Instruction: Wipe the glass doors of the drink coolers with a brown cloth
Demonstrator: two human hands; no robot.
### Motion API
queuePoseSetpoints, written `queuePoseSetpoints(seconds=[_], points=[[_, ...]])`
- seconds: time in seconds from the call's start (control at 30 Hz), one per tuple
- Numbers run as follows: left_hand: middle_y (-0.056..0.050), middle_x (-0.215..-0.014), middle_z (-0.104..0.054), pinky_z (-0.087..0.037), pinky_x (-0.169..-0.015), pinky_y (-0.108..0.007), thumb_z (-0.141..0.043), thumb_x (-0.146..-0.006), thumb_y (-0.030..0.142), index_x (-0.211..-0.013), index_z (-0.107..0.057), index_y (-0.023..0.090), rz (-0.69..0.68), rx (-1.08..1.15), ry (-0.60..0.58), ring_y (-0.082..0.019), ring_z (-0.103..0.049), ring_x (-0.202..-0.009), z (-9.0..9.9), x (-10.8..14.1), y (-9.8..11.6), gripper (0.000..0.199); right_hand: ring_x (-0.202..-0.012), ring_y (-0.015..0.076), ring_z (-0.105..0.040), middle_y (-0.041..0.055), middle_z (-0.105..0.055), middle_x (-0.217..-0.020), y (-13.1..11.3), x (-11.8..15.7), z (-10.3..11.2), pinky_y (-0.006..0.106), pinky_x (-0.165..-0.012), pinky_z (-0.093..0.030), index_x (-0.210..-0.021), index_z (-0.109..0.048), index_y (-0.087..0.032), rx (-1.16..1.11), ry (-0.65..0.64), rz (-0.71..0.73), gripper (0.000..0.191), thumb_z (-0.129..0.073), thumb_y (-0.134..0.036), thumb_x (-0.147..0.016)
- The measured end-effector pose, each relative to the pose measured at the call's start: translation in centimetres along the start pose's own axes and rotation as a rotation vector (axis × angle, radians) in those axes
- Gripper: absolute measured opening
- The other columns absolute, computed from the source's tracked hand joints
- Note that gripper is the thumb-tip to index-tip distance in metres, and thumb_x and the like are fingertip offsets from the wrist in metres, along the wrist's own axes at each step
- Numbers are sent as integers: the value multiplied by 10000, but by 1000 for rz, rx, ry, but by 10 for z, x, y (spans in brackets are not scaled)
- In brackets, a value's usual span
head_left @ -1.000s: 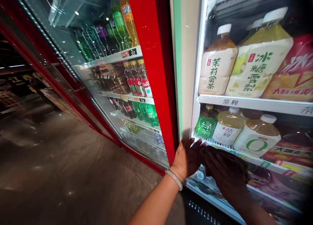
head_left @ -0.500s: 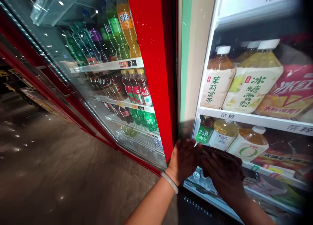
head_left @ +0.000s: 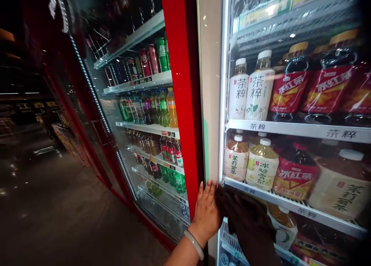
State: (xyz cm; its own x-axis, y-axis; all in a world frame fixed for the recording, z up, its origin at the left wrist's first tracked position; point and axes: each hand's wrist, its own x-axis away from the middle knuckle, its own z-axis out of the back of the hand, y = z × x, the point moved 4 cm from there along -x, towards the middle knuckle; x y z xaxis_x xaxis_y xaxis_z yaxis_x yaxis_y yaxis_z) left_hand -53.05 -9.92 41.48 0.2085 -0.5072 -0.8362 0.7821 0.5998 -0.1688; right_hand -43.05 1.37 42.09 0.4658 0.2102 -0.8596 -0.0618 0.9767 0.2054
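Observation:
My left hand point(head_left: 207, 208), with a pale bangle point(head_left: 194, 243) on its wrist, lies with fingers stretched upward against the beige door frame point(head_left: 211, 84) of the right-hand drinks fridge. Just to its right, my right hand point(head_left: 239, 210) is in deep shadow. It presses a dark, folded cloth point(head_left: 259, 214) near the frame's inner edge, in front of the lower shelves. The cloth and the shaded fingers blend together, so the exact grip is hard to make out. Behind them stand bottles of tea point(head_left: 237, 158) and a pear drink point(head_left: 262, 165).
A red fridge frame point(head_left: 181, 84) stands directly left, with soda bottles point(head_left: 164, 107) and cans point(head_left: 152, 59) behind its glass. Red tea bottles point(head_left: 291, 86) fill an upper shelf on the right. The dark, shiny floor point(head_left: 58, 204) stretches away left.
The view has tilted upward, bringing higher shelves into sight. Both hands have moved up along the frame, with the cloth still under my right hand.

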Motion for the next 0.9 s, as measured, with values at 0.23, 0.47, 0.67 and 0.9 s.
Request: queuePoseSetpoints(seconds=[0.23,0.47,0.67,0.9], points=[[-189,-1635,-436,-444,-1214,-533,-486,-977,177,-1634,-255,91,121,-65,45,-291,-367,-1557,14,-68,-19,701,-1579,181,-286,56,-575,-1530,2,-77,19,406,-1356,-65,-1432,-612,-147,22,151,5,559,-425,8,-929],[-156,-1547,-562,-365,-1264,-483,-483,-986,188,-1618,-338,136,-65,-19,186,-250,-427,-1527,25,-78,-38,650,-1561,166,-347,45,-640,-1475,11,-76,16,365,-1339,-190,-1390,-649,-204,134,165,0,560,-459,2,-906],[-151,-1656,-411,-58,-1348,-481,-465,-984,252,-1627,-295,72,-94,43,267,-250,-206,-1618,56,-147,-64,689,-1552,237,-371,107,-511,-1584,9,-139,12,514,-1299,-275,-1633,-317,-206,247,188,-165,671,-446,-96,-984],[-89,-1663,-415,22,-1352,-465,-484,-1001,426,-1619,-343,127,-248,65,251,-234,-183,-1625,54,-136,-75,701,-1517,168,-402,-7,-501,-1575,2,-111,12,364,-1243,-421,-1661,-240,-320,292,129,-147,757,-400,-129,-946]])
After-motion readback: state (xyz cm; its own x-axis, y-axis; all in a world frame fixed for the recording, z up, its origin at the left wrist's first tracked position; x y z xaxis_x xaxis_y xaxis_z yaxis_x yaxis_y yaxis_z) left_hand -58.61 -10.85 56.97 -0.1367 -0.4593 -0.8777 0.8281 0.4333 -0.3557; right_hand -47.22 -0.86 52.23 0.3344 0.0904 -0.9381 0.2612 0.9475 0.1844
